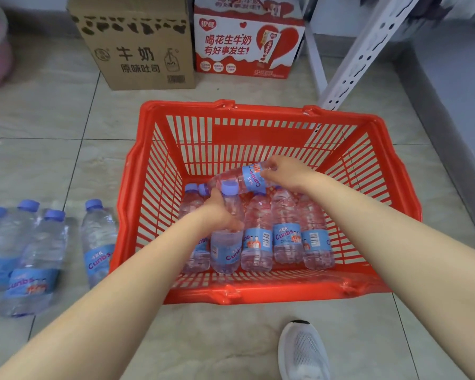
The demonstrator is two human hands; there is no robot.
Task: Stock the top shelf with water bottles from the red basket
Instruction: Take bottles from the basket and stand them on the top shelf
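A red basket point(261, 290) stands on the tiled floor with several clear water bottles point(287, 234) lying in it, blue labels and purple caps. My left hand point(220, 212) grips the upper body of one upright bottle point(226, 248) near the basket's middle. My right hand point(281, 171) holds another bottle point(231, 181) lying sideways above the rest, its cap pointing left. The shelf's white perforated post point(368, 48) rises at the upper right; the top shelf itself is out of view.
Three loose water bottles point(36, 256) lie on the floor left of the basket. A brown carton point(137, 48) and a red-and-white milk carton point(247, 42) stand behind it. My white shoe point(303, 352) is at the bottom, near the basket's front.
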